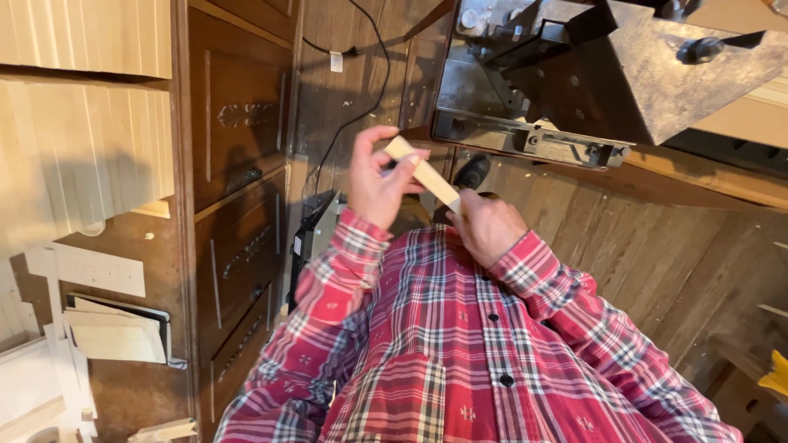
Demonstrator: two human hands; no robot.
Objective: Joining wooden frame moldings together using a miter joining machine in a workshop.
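Note:
A small pale wooden block [423, 172] is held between both my hands in front of my red plaid shirt [443, 344]. My left hand [373, 184] pinches the block's upper left end with thumb and fingers. My right hand [484, 226] grips its lower right end, fingers curled around it. The block slants from upper left to lower right. The tip of a black shoe [472, 172] shows just beyond the block on the plank floor.
A grey metal machine with a flat table [607, 74] stands at the top right. A dark wooden cabinet with carved drawers [242, 205] runs down the left, with a black cable [361, 98] beside it. Pale wood pieces [107, 328] lie at the far left. A yellow object [776, 373] sits at the right edge.

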